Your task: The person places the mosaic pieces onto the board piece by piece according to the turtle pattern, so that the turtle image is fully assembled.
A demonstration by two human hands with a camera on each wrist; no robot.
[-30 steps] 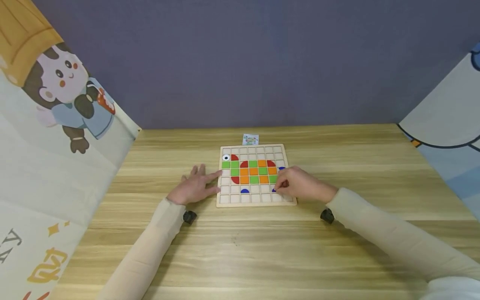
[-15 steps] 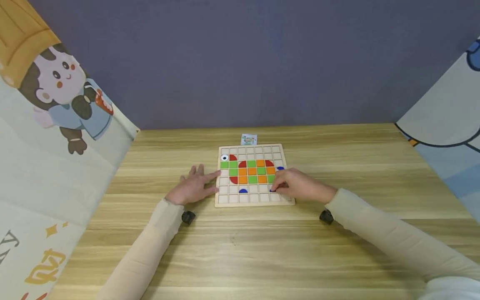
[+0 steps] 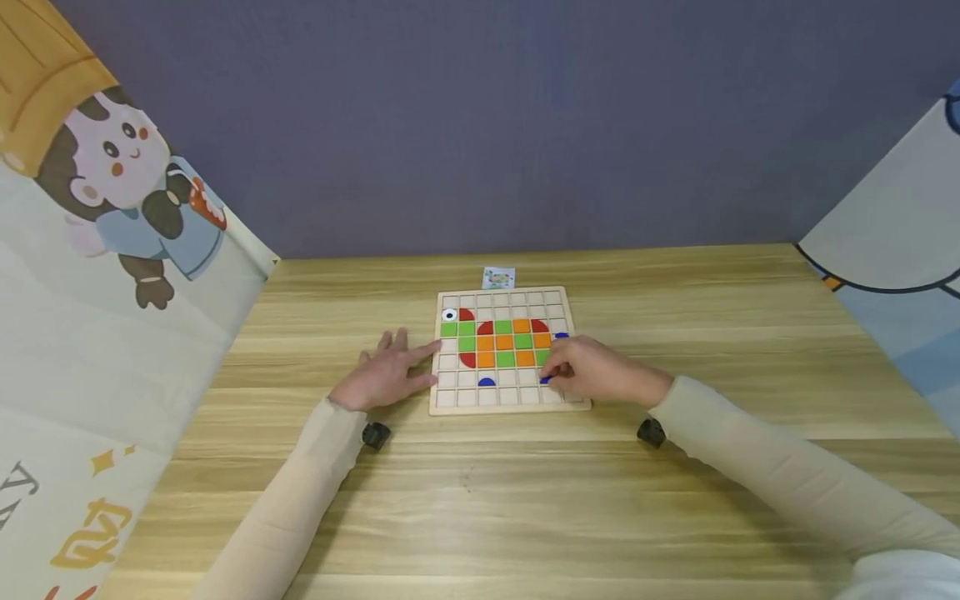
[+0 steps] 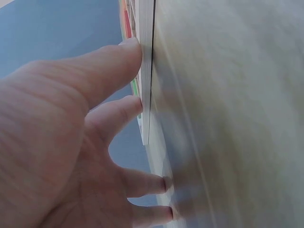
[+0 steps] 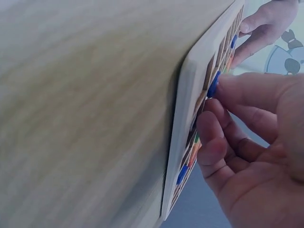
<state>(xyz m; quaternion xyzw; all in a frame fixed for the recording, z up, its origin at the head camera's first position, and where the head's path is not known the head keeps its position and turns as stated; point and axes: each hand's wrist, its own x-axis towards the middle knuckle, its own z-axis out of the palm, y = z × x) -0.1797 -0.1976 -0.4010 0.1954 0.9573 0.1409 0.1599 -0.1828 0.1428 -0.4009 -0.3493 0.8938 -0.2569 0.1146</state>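
Note:
A square wooden grid board [image 3: 510, 409] lies on the table with green, orange and red tiles forming a turtle-like figure. A white eye tile [image 3: 449, 316] sits at its upper left. My left hand [image 3: 384, 377] is spread at the board's left edge, thumb and index finger touching the rim in the left wrist view. The right hand [image 3: 596, 367] pinches a blue half-round tile [image 5: 213, 85] over the lower right cells; the tile stands tilted in the right wrist view. Another blue half-round tile [image 3: 487, 382] lies in the lower row, and one more blue tile [image 3: 561, 336] is partly behind the right hand.
A small picture card [image 3: 498, 277] lies behind the board. The wooden table [image 3: 480, 508] ends at a dark blue panel [image 3: 525, 125]. Printed cartoon sheets stand at the left [image 3: 90, 333] and right.
The blue tile at my right fingertips shows slightly more and has tilted. My left hand stays at the board's edge.

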